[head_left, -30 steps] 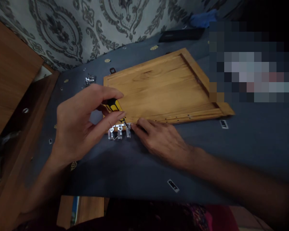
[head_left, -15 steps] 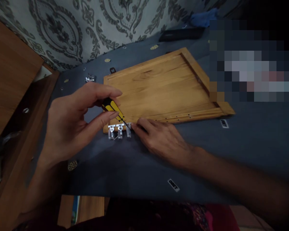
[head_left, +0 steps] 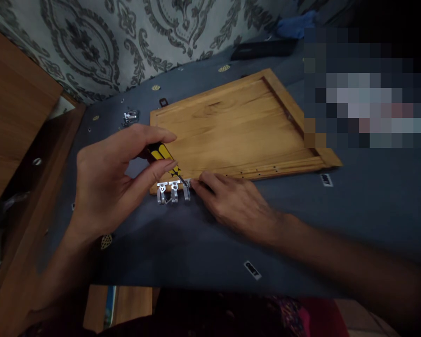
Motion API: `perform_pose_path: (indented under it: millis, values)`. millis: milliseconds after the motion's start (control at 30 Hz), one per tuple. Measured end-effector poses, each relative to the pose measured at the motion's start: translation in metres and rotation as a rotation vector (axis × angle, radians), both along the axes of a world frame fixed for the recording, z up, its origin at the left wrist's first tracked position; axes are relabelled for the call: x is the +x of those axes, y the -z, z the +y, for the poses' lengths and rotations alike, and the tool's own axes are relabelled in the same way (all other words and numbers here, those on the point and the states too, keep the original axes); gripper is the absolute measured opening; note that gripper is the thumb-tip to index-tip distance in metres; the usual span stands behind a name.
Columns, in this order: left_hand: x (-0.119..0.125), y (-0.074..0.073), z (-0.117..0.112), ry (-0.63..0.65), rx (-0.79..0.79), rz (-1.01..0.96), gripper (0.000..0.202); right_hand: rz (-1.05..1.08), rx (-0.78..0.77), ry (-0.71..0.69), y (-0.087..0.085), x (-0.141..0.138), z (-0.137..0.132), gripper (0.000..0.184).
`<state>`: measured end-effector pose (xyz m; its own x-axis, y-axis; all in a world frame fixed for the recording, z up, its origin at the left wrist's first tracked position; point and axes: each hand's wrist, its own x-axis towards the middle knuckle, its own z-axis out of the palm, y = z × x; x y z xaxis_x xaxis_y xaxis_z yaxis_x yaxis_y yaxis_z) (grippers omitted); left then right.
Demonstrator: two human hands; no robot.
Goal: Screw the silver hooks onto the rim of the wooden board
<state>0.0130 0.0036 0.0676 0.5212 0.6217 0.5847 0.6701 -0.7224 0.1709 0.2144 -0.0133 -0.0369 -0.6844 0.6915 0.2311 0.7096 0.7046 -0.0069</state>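
Observation:
My left hand is closed around a small screwdriver with a yellow and black handle. Its shaft slants down to the rightmost metal clip, whose top lies on the near edge of a wooden panel. The fingertips of my right hand pinch this same clip from the right side. Two more silver clips sit in a row to its left along that edge, their lower parts hanging past the wood. The screw under the tip is too small to make out.
Loose metal parts lie left of the panel on the dark blue patterned cloth. Small dark holes dot the panel's near edge. A long black object and a blue cloth lie at the back. Brown wooden furniture stands at left.
My left hand has shifted and turned slightly about the screwdriver handle, the wrist moving a little to the right. The panel, the clips and my right hand stay in place.

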Motion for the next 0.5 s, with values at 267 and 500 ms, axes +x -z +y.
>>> perform_pose_path:
  millis: [267, 500]
  values:
    - [-0.0008, -0.0051, -0.0018, 0.012, -0.006, 0.076, 0.022, 0.017, 0.027, -0.007, 0.0018, 0.0007, -0.0001, 0.028]
    - [0.0021, -0.0068, -0.0041, 0.021, -0.009, 0.076, 0.023, 0.018, 0.026, -0.009, 0.0021, 0.0001, -0.0002, 0.028]
